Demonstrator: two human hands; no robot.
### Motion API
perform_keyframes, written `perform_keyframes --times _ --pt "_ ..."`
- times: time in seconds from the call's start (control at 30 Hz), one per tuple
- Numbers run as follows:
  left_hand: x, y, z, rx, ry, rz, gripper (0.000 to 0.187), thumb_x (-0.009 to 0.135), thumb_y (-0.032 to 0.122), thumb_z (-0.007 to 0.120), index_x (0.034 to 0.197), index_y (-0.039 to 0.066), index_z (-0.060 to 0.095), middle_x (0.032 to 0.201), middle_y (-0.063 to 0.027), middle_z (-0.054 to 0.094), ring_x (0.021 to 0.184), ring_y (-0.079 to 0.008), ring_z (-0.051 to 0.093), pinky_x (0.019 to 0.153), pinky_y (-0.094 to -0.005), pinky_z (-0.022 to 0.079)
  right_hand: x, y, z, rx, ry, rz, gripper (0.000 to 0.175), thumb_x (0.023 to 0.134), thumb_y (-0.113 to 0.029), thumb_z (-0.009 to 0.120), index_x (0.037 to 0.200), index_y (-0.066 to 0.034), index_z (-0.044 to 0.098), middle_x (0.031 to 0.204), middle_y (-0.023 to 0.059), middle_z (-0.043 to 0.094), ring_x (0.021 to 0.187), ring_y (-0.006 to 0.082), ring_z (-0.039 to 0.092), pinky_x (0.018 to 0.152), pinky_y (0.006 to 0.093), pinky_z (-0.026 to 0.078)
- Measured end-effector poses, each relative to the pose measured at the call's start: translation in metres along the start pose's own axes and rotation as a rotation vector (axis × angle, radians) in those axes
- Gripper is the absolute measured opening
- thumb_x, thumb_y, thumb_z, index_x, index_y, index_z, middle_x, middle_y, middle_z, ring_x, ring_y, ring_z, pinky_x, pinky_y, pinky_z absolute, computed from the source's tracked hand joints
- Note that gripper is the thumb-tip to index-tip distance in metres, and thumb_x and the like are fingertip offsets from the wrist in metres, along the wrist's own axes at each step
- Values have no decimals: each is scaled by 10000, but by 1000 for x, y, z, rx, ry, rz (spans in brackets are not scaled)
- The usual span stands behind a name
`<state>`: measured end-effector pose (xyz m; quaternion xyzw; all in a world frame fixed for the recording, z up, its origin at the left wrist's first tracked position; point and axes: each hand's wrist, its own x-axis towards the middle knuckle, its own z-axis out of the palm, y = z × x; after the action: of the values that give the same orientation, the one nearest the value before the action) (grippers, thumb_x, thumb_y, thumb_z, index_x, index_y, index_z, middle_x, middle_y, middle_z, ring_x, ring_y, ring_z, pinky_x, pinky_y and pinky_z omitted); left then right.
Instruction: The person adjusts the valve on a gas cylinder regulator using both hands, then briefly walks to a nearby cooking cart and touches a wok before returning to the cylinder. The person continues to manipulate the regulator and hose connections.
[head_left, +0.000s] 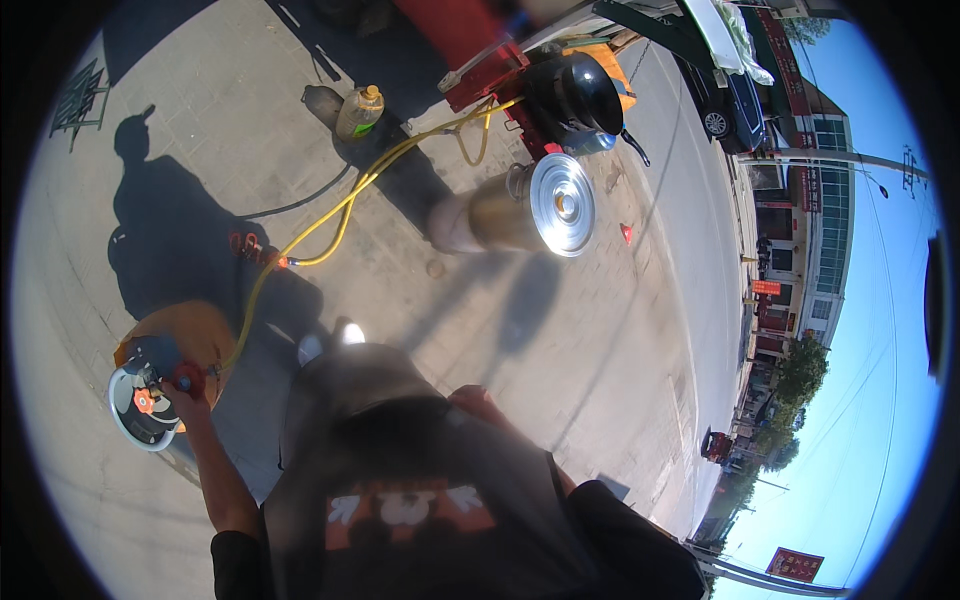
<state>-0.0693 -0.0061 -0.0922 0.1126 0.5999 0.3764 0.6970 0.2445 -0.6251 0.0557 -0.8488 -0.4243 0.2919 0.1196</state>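
Note:
My left hand (182, 399) reaches to the top of an orange gas cylinder (196, 324) at the lower left, its fingers at the brass valve between the red regulator (189, 380) and an orange handwheel (143, 400). A pale ring collar (120, 429) surrounds the valve. From the regulator a yellow gas hose (308, 230) runs up to a red metal frame. My right hand (474, 398) hangs beside my apron at waist height, its fingers partly hidden; I cannot tell whether it holds anything.
A tall cylinder with a shiny metal lid (562, 204) stands ahead on the paving. Beyond it are a black wok (592, 94) and the red metal frame (487, 75). A yellow-capped plastic bottle (360, 114) stands on the ground. A road with a dark car (739, 112) lies right.

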Motion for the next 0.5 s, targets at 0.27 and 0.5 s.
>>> perform_keyframes --times 0.27,0.5 --pt "-58 7 17 256 222 -120 784 927 747 558 1556 309 389 1443 -61 491 1346 -243 497 982 -468 465 14 -50 -17 643 53 764 197 922 -243 644 940 -99 778 889 85 764 856 247 733 769 382 571" --pt "-133 -47 -7 576 222 -254 518 986 544 647 1270 120 562 1004 -36 585 913 -209 600 818 -393 475 -19 -51 -64 811 386 761 242 929 -219 683 999 1 756 916 105 763 845 207 726 791 346 565"
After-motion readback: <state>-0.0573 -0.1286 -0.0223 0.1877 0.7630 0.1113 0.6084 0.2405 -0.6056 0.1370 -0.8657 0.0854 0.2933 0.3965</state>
